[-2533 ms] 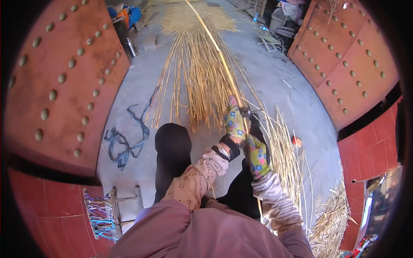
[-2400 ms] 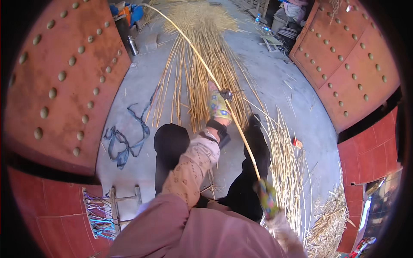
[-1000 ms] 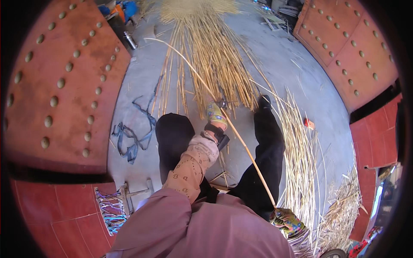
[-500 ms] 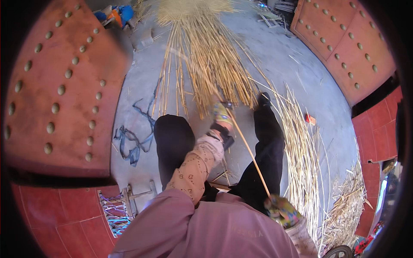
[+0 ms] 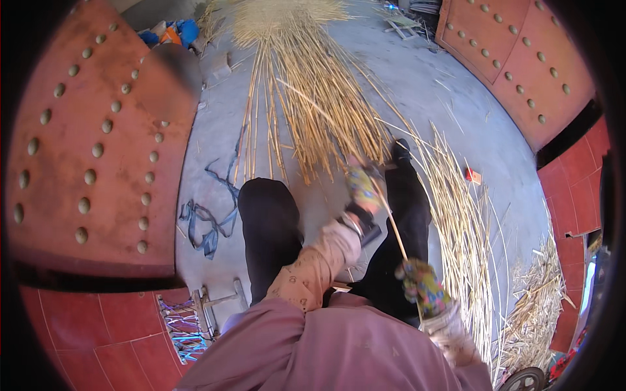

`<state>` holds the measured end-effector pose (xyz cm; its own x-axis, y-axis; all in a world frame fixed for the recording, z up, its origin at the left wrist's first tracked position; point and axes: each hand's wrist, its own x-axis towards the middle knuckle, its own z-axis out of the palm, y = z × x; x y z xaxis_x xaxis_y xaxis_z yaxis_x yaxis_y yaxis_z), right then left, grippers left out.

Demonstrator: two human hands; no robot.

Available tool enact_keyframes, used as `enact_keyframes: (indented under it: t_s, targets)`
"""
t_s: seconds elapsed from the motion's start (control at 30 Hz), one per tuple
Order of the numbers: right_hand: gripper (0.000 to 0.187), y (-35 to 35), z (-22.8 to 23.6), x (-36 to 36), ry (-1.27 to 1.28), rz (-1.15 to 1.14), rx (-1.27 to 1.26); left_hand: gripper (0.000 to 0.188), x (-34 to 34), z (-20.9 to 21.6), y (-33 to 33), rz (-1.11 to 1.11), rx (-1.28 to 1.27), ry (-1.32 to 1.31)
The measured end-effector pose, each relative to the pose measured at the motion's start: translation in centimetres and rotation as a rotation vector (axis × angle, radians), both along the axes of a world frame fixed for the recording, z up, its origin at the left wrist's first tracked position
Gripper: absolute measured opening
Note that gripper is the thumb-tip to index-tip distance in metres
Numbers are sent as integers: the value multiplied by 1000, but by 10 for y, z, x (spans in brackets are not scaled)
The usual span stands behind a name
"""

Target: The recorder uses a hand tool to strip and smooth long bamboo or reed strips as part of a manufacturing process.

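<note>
A long tan stalk (image 5: 395,229) slants between my two gloved hands, its far part blurred over the spread bundle. My left hand (image 5: 362,187), in a patterned glove, is closed round it between my knees. Something small and dark shows by its fingers, too smeared to name. Nearer my body, my right hand (image 5: 424,287) grips the stalk's near end in a matching glove. Ahead of my feet lies a fanned bundle of stalks (image 5: 319,98), cut ends toward me. A second pile of paler, thinner stalks (image 5: 456,241) runs along the floor by my right leg.
Studded reddish doors (image 5: 78,150) stand at both sides. A dark strap (image 5: 207,228) lies tangled on the floor at left, with a woven-seat stool (image 5: 195,319) nearer me. Peeled husks (image 5: 531,300) are heaped at right, above a wheel (image 5: 525,379). A small red box (image 5: 473,176) lies nearby.
My left hand has shifted right and slightly toward me. My right hand has come a little forward and left, so less of the stalk shows between them.
</note>
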<state>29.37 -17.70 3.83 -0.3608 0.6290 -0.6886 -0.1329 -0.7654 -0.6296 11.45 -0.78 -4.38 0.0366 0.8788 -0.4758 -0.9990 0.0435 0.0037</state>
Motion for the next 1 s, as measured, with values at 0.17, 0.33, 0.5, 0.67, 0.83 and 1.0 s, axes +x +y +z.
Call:
enact_keyframes:
  t_s: [0.17,0.33,0.5,0.67,0.83,1.0]
  targets:
    - [23,-72,-32,82,85,193,24,40,-10,21,10,29,-149,515]
    - [30,1,-11,39,136,-59,111,46,59,41,-43,-193,-71,427]
    - [17,36,2,4,0,-42,190,47,46,38,-23,-189,35,300]
    - [18,-24,-13,38,-7,34,231,38,-69,42,29,250,67,638]
    - [18,-34,-68,159,-132,-93,479,35,-176,63,35,373,142,726]
    - [53,31,-73,232,-1682,213,731,35,-182,83,38,282,-17,816]
